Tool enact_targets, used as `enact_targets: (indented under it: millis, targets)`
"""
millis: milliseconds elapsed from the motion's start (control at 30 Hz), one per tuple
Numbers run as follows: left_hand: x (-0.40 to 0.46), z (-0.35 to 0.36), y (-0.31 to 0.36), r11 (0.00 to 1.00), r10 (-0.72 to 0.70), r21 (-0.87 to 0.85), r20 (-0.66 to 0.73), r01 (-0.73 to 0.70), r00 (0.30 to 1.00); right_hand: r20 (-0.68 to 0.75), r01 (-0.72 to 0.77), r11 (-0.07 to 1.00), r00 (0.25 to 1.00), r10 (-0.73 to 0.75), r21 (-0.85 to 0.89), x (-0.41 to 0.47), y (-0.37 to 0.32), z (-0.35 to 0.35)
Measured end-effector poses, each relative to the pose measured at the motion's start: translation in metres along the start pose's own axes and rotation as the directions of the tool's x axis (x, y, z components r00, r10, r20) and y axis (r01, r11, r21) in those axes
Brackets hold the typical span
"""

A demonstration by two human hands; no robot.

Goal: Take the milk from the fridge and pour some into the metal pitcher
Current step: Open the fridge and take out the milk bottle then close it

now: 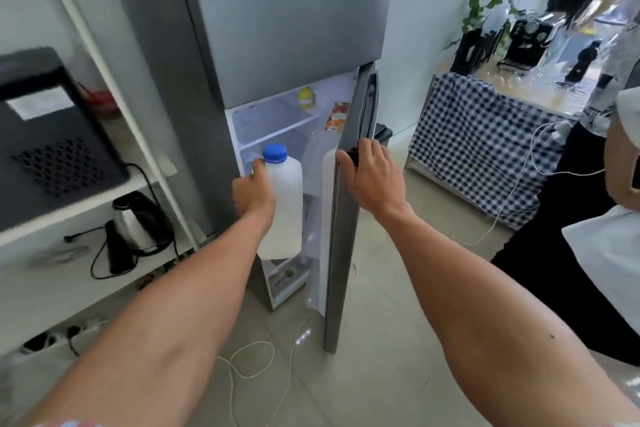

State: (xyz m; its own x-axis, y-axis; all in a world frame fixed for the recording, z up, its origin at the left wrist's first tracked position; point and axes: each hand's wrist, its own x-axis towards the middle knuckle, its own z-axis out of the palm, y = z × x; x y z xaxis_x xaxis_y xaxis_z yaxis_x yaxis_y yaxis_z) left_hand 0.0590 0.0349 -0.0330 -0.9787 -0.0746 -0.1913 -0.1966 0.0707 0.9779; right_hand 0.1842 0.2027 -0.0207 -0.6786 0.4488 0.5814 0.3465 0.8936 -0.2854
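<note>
- White milk jug (284, 208) with a blue cap (275, 153) is up in the air, just in front of the open lower part of the fridge (277, 28); it stands upright
- left hand (252, 191) is wrapped around the jug on its handle side, fingers closed tight on it; the jug looks full of milk
- right hand (372, 173) grips the edge of the fridge door (341, 236), fingers curled over the dark handle; the door stands open, swung out to the right
- a yellow thing (306, 98) sits on a shelf inside the fridge; it is too blurry to name
- a kettle (136, 222) sits on the white shelf (52, 229) to the left, with a black box (45, 135) above it
- a table with a blue checked cloth (485, 146) is off to the right; another person (609, 184) stands near it
- a white cord (258, 354) lies on the floor near the door
</note>
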Motion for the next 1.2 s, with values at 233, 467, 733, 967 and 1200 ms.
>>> enact_targets:
  millis: [233, 467, 733, 967, 1200]
  targets:
    - [0.03, -0.029, 0.014, 0.997, -0.009, -0.078, -0.075, 0.003, 0.997, -0.005, 0.197, 0.98, 0.98, -0.197, 0.018, 0.028, -0.043, 0.053]
    - [0.059, -0.043, 0.023, 0.992, -0.006, -0.128, -0.176, -0.017, 0.984, 0.078, 0.32, 0.942, 0.941, -0.328, 0.102, 0.07, -0.081, 0.089]
    - [0.078, -0.048, 0.034, 0.989, 0.015, -0.137, -0.268, -0.054, 0.963, 0.28, 0.376, 0.919, 0.875, -0.395, 0.12, 0.108, -0.101, 0.13]
    - [0.08, -0.047, 0.038, 0.99, 0.027, -0.126, -0.318, -0.07, 0.948, 0.442, 0.384, 0.917, 0.808, -0.389, 0.105, 0.13, -0.114, 0.142]
    - [0.079, -0.045, 0.035, 0.989, 0.013, -0.137, -0.327, -0.061, 0.945, 0.548, 0.37, 0.918, 0.743, -0.384, 0.142, 0.131, -0.115, 0.141]
